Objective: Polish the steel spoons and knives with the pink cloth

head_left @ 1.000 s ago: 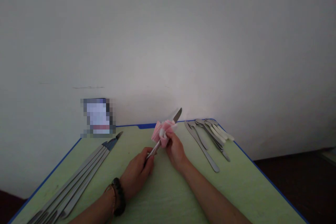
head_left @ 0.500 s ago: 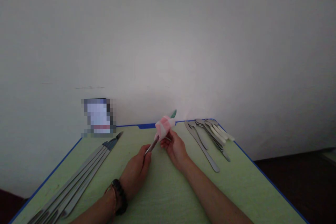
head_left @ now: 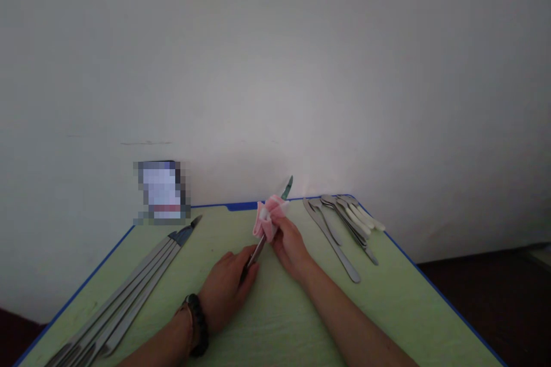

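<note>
A table knife (head_left: pixel 259 250) is held by its handle in my left hand (head_left: pixel 230 284), whose fingers are closed round it. The blade points up and away from me, its tip showing above the table's far edge. Around the knife is a pink and white cloth (head_left: pixel 270 215), bunched up. My right hand (head_left: pixel 290 248) is closed on the cloth from the right side, and its fingertips are partly hidden behind the folds. A black beaded bracelet (head_left: pixel 198 324) circles my left wrist.
Several knives (head_left: pixel 129 292) lie side by side on the left of the green table (head_left: pixel 275 321). To the right lie a knife (head_left: pixel 333 246), a fork (head_left: pixel 328 223), spoons and white-handled cutlery (head_left: pixel 357 218). A blurred phone-like screen (head_left: pixel 161 189) leans against the wall (head_left: pixel 275 69).
The cloth has shifted slightly down and its folds look more open. More of the blade tip shows past it. My left hand has moved a little to the right.
</note>
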The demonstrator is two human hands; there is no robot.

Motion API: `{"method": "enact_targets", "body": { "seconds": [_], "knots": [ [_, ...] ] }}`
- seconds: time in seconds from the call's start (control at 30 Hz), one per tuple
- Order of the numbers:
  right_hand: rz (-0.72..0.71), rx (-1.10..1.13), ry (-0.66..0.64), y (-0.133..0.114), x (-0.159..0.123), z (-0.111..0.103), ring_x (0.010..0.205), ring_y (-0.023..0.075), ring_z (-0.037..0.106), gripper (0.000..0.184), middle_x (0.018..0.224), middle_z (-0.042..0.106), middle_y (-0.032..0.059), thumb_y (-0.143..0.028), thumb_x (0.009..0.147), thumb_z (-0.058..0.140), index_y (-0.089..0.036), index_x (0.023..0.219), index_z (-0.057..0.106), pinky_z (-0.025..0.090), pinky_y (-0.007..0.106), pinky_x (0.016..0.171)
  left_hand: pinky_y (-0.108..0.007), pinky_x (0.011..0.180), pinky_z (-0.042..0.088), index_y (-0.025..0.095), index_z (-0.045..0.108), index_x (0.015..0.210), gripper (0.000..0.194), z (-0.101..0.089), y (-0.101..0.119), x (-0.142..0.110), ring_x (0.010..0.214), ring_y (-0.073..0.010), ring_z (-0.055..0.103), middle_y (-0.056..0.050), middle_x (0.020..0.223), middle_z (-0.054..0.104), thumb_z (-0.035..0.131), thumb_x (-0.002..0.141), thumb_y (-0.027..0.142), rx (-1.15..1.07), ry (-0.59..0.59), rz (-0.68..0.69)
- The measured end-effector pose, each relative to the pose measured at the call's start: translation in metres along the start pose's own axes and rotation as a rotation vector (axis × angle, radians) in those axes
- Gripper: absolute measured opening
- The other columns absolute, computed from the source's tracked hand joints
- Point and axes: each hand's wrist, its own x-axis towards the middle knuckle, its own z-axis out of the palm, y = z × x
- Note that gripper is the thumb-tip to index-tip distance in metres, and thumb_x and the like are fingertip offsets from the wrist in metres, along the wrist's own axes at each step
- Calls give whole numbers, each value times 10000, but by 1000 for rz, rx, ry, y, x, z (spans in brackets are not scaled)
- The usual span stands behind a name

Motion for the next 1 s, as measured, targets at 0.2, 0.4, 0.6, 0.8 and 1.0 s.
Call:
{"method": "enact_targets", "body": {
  "seconds": [0.2,0.4,0.6,0.8,1.0],
  "knots": [
    [22,123,17,-4,4,-3,518,101,484,43,576,560,-38,-183,655,551,-186,620,526,433,239,553,-352,795,436,183,476,1248,398,1,-2,1,846,-219,599,-88,972,668,303,893,228,38,27,63],
    [27,69,-63,-9,1,0,466,123,478,93,498,533,-27,-246,694,493,-196,620,521,395,256,473,-374,823,432,189,468,1279,423,5,-6,1,885,-227,597,-92,986,666,302,890,217,74,26,99],
    [58,101,-61,-10,2,0,458,121,473,77,488,527,-24,-235,688,494,-194,630,524,396,255,483,-363,820,417,195,501,1254,405,2,-5,0,871,-224,579,-86,990,661,354,880,253,-26,7,83],
    [111,243,-17,-10,4,-7,461,129,437,77,527,521,-17,-250,691,473,-208,703,536,385,270,494,-314,724,405,203,624,1082,335,-8,-2,3,734,-198,550,-40,773,646,460,829,349,-129,-59,-21],
    [116,211,-65,-10,4,-8,460,133,411,134,520,497,-3,-289,687,445,-192,687,538,360,274,488,-265,645,374,182,613,780,218,-15,1,4,632,-148,499,15,644,586,524,765,381,-234,-175,-40]
  ]
}}
